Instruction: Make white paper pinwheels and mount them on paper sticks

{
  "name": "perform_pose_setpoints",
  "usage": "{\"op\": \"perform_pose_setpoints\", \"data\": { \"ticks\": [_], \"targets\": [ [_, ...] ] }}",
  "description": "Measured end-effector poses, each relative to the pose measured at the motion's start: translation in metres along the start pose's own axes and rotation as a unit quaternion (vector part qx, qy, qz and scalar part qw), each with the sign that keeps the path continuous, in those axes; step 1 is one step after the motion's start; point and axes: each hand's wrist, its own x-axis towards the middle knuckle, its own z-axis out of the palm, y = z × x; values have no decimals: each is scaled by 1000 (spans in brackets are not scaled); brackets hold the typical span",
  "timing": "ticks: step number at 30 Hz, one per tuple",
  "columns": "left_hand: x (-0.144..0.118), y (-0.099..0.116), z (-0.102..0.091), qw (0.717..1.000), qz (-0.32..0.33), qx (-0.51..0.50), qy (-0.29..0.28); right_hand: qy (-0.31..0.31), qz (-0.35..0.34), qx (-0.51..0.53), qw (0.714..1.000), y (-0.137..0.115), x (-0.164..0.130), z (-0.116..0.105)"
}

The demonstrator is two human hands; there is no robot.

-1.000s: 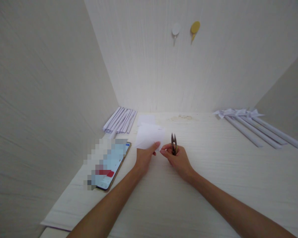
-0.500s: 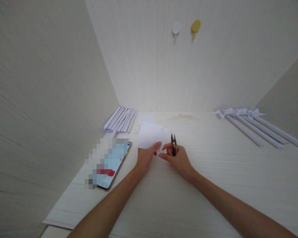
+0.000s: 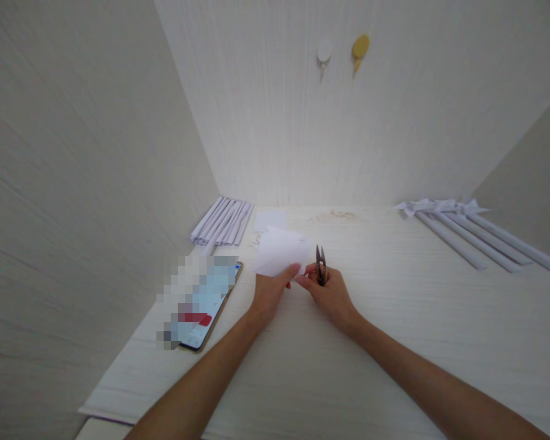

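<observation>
A white sheet of paper (image 3: 280, 252) is pinched in my left hand (image 3: 275, 290), thumb on top and the other fingers mostly hidden beneath it. My right hand (image 3: 327, 290) is closed around a pair of thread snips (image 3: 321, 266), whose dark, pointed blades stick up and away from me, slightly apart. The right thumb and index finger come together at the paper's near right corner and appear to touch it. Behind the held paper, another white sheet (image 3: 269, 220) lies flat on the table.
Rolled paper tubes (image 3: 223, 221) lie in a row at the back left. A phone (image 3: 211, 305) rests in front of them. More tubes with folded paper ends (image 3: 474, 241) lie at the back right. White and yellow hooks (image 3: 360, 47) are on the wall behind the table (image 3: 394, 342).
My right thumb and index finger have closed together at the paper's corner. The paper has shifted slightly in my left hand. The snips stay in my right hand.
</observation>
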Motion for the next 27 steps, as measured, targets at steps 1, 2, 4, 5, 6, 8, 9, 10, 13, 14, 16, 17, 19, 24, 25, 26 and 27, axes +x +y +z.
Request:
{"op": "perform_pose_setpoints", "data": {
  "ticks": [1, 2, 4, 5, 6, 8, 9, 10, 13, 14, 16, 17, 19, 24, 25, 26, 27],
  "targets": [
    [0, -1, 0, 1000, 1, -1, -4, 0, 2, 4, 1000, 0, 0, 0],
    [0, -1, 0, 1000, 1, -4, -9, 0, 5, 8, 1000, 0, 0, 0],
    [0, -2, 0, 1000, -3, -13, -16, -1, 8, 16, 1000, 1, 1, 0],
    [0, -2, 0, 1000, -6, -18, -19, -1, 8, 20, 1000, 2, 1, 0],
    [0, -2, 0, 999, -11, -23, -20, 0, 7, 24, 1000, 3, 2, 0],
    [-1, -2, 0, 999, -23, -39, -21, 3, 4, 27, 1000, 5, 2, 0],
    [-1, -2, 0, 998, -29, -49, -23, 5, 3, 26, 1000, 5, 2, 0],
    [-1, -2, 0, 997, -35, -58, -25, 6, 3, 25, 1000, 5, 2, 0],
    [0, -3, 0, 995, -50, -80, -39, 4, 3, 23, 1000, 5, 2, -1],
    [0, -2, -1, 994, -52, -85, -43, 4, 3, 22, 1000, 4, 1, -1],
    [0, -2, -1, 993, -56, -93, -51, 5, 5, 22, 1000, 2, 1, -1],
    [0, -1, -1, 992, -58, -98, -53, 6, 7, 22, 1000, 2, 1, -1],
    [0, 1, -1, 990, -67, -108, -56, 7, 10, 27, 1000, 1, 1, -1],
    [-1, 3, -2, 983, -97, -130, -83, 13, 13, 44, 999, 3, 1, -1],
    [-1, 3, -2, 982, -100, -132, -86, 13, 12, 44, 999, 3, 1, 0],
    [-1, 3, -3, 982, -102, -133, -85, 11, 11, 43, 999, 3, 1, 0],
    [-1, 2, -3, 982, -105, -133, -83, 9, 11, 41, 999, 4, 1, 0]
  ]
}}
